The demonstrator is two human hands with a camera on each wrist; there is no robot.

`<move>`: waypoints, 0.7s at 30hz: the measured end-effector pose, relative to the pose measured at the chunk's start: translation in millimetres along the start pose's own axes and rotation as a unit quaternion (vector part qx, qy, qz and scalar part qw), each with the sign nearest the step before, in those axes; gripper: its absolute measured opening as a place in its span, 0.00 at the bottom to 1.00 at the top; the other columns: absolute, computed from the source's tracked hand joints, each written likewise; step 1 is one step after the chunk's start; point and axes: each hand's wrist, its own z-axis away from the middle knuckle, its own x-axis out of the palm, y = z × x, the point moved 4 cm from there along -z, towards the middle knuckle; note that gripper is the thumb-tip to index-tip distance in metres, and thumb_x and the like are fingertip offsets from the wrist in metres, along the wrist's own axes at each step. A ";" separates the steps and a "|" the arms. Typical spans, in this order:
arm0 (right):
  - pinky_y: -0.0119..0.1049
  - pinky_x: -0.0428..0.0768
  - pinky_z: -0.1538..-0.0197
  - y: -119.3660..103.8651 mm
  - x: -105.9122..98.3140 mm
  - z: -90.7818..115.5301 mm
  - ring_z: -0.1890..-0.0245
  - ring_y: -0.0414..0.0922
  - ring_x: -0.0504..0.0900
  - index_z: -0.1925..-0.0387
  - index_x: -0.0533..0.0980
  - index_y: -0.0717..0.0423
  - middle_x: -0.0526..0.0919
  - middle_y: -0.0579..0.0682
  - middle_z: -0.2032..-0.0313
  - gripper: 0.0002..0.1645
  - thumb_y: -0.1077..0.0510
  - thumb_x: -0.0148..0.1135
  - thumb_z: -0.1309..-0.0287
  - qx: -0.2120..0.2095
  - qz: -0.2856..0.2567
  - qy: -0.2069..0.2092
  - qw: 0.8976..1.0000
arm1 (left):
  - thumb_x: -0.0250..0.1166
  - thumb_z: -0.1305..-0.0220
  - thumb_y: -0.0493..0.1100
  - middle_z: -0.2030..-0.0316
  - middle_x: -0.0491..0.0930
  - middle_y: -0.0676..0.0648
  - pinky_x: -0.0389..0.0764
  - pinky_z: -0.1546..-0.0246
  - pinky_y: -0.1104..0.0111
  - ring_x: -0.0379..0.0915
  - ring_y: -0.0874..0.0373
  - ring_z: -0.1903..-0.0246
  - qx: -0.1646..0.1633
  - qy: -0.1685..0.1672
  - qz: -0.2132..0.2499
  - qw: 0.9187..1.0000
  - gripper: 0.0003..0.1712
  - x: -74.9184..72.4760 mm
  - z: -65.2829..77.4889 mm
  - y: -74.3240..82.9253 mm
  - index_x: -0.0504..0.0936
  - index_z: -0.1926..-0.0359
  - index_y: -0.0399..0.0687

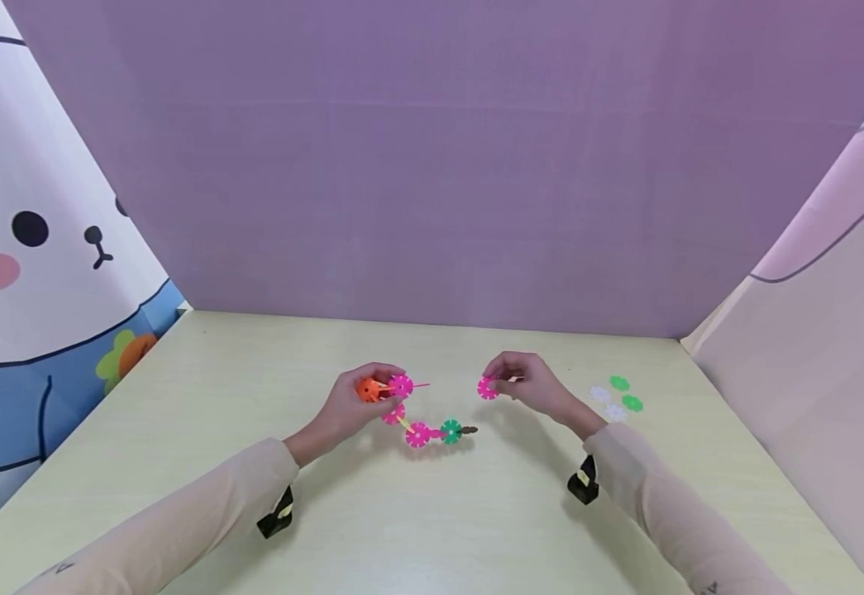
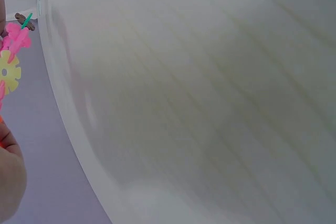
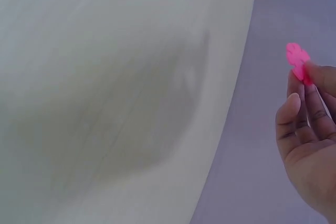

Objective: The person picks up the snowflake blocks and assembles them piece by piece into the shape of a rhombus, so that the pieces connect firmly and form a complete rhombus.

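My left hand (image 1: 342, 405) grips one end of a chain of slotted, flower-shaped plastic discs, its fingers about an orange disc (image 1: 369, 390) and a pink disc (image 1: 402, 385). From there the chain hangs in a curve to the right, over the table. It runs through another pink disc (image 1: 417, 435) and a green disc (image 1: 451, 431) to a brown disc (image 1: 469, 430) at its end. A yellow disc (image 2: 10, 72) of the chain shows in the left wrist view. Apart from the chain, my right hand (image 1: 536, 385) pinches a single pink disc (image 3: 297, 54) between thumb and fingers.
Loose green discs (image 1: 632, 402) and white discs (image 1: 615, 411) lie on the pale wooden table (image 1: 476, 521), right of my right hand. A purple cloth (image 1: 432, 182) stands along the back edge, with printed cloths at both sides.
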 end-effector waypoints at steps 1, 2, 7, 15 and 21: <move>0.33 0.75 0.74 -2.4 2.7 -1.3 0.70 0.50 0.77 0.62 0.77 0.64 0.80 0.62 0.67 0.08 0.67 0.59 0.45 0.000 -0.003 -0.005 1.000 | 0.66 0.48 0.32 0.57 0.76 0.41 0.79 0.61 0.75 0.75 0.53 0.58 0.001 0.000 0.001 1.000 0.22 0.1 -0.2 0.0 0.76 0.49 0.43; 0.33 0.75 0.74 -4.9 5.3 -2.5 0.70 0.49 0.77 0.62 0.77 0.63 0.80 0.62 0.67 0.07 0.67 0.59 0.45 0.001 -0.006 -0.009 1.000 | 0.66 0.48 0.32 0.57 0.76 0.41 0.79 0.61 0.75 0.75 0.53 0.58 0.002 -0.001 0.002 1.000 0.22 0.1 -0.2 0.1 0.76 0.49 0.42; 0.35 0.76 0.73 -15.0 16.9 -8.7 0.69 0.53 0.77 0.63 0.78 0.59 0.81 0.57 0.68 0.07 0.65 0.60 0.45 0.001 -0.020 -0.026 0.999 | 0.66 0.48 0.32 0.57 0.76 0.40 0.79 0.62 0.75 0.75 0.53 0.59 0.007 -0.005 0.005 1.000 0.22 0.1 -1.1 -0.4 0.76 0.49 0.42; 0.31 0.74 0.74 -29.3 31.0 -17.1 0.71 0.45 0.77 0.62 0.78 0.59 0.81 0.55 0.68 0.07 0.64 0.60 0.45 -0.002 -0.045 -0.042 0.998 | 0.66 0.49 0.31 0.57 0.76 0.40 0.80 0.62 0.75 0.75 0.52 0.59 0.011 -0.009 0.006 1.000 0.22 1.5 -2.1 -0.4 0.76 0.50 0.42; 0.28 0.73 0.74 -37.4 38.7 -20.4 0.73 0.40 0.75 0.61 0.78 0.62 0.81 0.60 0.66 0.09 0.64 0.60 0.45 0.006 -0.051 -0.047 0.998 | 0.66 0.48 0.32 0.57 0.77 0.41 0.79 0.61 0.75 0.75 0.52 0.58 0.014 -0.008 0.000 1.000 0.22 2.3 -2.4 0.3 0.76 0.49 0.42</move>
